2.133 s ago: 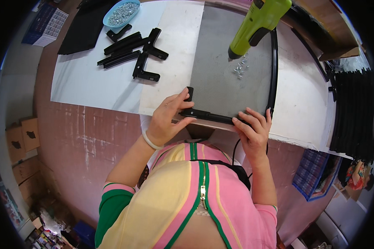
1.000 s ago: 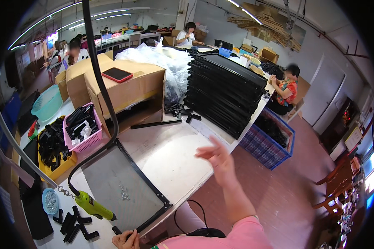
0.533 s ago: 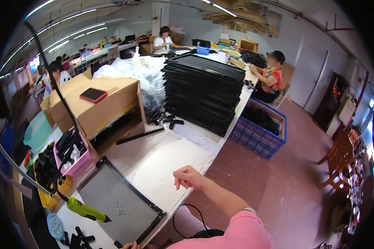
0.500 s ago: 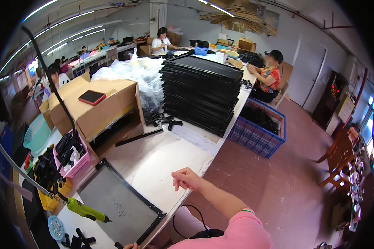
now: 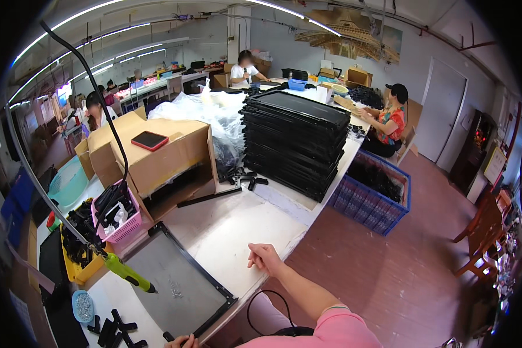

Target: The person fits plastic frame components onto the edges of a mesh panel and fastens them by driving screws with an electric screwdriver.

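While the left hand (image 5: 182, 341) lies at the near edge of the worktop (image 5: 226, 229), by the near-left corner of the grey mesh panel (image 5: 151, 269), the right hand (image 5: 264, 258) hangs free above that same edge, to the right of the panel. The step in hand seems to be framing the panel: a black side rail (image 5: 197, 264) runs along its right side and a black near rail (image 5: 216, 316) along the near one, while the left side shows bare mesh. The next move probably calls for steadying that near-left corner, taking one of the loose screws (image 5: 176, 289) from the mesh, and drawing down the green screwdriver (image 5: 130, 272), which hangs untouched over the panel. Black corner brackets (image 5: 122, 329) lie left of the panel, beside a blue dish of screws (image 5: 83, 306). The right grip is narrow, its fingers curled with nothing showing in them, though something small could be hidden inside. The left is cut by the lower border, so whether its grip is closed on the rail or merely resting cannot be told. The near-left joint is mostly out of sight, and whether the driver's tip touches the mesh is unclear.
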`<state>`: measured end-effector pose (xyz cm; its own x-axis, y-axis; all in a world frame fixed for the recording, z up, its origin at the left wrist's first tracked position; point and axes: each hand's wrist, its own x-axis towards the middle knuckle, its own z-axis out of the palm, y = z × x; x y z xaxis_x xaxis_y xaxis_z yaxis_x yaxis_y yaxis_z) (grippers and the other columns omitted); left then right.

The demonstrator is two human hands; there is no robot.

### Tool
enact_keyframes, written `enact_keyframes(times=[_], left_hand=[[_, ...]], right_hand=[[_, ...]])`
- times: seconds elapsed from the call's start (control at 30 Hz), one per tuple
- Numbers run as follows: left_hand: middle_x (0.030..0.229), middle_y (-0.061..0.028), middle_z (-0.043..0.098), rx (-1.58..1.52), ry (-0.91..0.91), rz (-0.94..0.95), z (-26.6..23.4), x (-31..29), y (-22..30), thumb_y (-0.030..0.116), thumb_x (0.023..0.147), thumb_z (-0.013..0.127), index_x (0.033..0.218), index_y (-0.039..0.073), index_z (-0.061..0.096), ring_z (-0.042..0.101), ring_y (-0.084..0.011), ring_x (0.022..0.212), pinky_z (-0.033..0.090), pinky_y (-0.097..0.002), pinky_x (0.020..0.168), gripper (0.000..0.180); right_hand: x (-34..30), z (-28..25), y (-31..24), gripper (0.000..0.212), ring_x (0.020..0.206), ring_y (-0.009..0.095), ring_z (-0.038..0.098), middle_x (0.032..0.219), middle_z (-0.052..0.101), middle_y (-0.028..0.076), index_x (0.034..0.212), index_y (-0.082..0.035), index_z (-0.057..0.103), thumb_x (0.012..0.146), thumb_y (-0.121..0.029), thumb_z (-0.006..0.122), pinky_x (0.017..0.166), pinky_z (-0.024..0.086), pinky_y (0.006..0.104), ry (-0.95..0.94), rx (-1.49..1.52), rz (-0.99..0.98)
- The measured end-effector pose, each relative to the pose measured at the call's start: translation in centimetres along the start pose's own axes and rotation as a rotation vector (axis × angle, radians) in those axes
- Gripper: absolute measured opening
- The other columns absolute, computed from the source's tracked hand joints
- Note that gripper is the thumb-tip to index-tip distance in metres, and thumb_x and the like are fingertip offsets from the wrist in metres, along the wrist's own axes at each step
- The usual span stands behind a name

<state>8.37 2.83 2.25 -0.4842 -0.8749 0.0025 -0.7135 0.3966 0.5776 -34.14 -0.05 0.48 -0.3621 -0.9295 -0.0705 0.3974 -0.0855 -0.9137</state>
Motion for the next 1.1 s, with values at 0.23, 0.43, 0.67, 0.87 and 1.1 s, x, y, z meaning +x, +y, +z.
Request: enact_keyframes(times=[0.23,0.43,0.67,0.87,1.1], left_hand=[[0.1,-0.0069,0.071,0.325,0.521,0.58,1.3,0.3,-0.5,0.014,0.078,0.069,0.096,0.004,0.075,0.064,-0.0245,0.094,0.046,-0.043,0.073,0.022],[0.095,-0.0062,0.07,0.3,0.584,0.461,1.1,0.0,1.4,0.017,0.078,0.071,0.1,0.006,0.075,0.063,-0.0247,0.091,0.044,-0.0438,0.075,0.025],[0.091,-0.0056,0.068,0.207,0.655,0.389,1.0,0.0,2.2,0.015,0.077,0.078,0.093,0.009,0.078,0.06,-0.0255,0.079,0.045,-0.0407,0.074,0.017],[0.096,-0.005,0.068,0.249,0.59,0.406,1.0,-0.1,1.9,0.017,0.08,0.075,0.099,0.01,0.077,0.06,-0.026,0.086,0.044,-0.0422,0.079,0.02],[0.102,-0.0092,0.069,0.088,0.466,0.223,1.3,-0.7,1.3,0.02,0.084,0.076,0.103,0.012,0.078,0.061,-0.0301,0.094,0.047,-0.0428,0.085,0.02]], right_hand=[[0.1,0.1,0.0,0.042,0.046,0.013,0.06,0.047,0.053,0.003,0.067,-0.005,0.064,0.099,-0.033,0.06,0.047,0.044,0.0232,-0.04,-0.024,0.002],[-0.8,1.4,1.7,0.029,0.082,0.015,0.068,0.088,0.068,0.007,0.096,0.0,0.067,0.096,-0.028,0.065,0.071,0.054,0.026,-0.212,-0.348,-0.027],[-5.7,5.1,3.3,0.075,0.14,0.033,0.04,0.139,0.052,0.019,0.137,-0.006,0.051,0.079,-0.042,0.08,0.117,0.026,0.052,-0.486,-1.146,-0.559],[-6.6,5.8,3.7,0.075,0.137,0.029,0.045,0.139,0.055,0.01,0.14,-0.011,0.049,0.078,-0.04,0.08,0.117,0.025,0.0552,-0.451,-1.137,-0.55],[-6.5,5.9,4.7,0.079,0.137,0.03,0.044,0.14,0.052,0.016,0.143,-0.011,0.044,0.082,-0.054,0.071,0.116,0.027,0.0542,-0.383,-1.269,-0.664]])
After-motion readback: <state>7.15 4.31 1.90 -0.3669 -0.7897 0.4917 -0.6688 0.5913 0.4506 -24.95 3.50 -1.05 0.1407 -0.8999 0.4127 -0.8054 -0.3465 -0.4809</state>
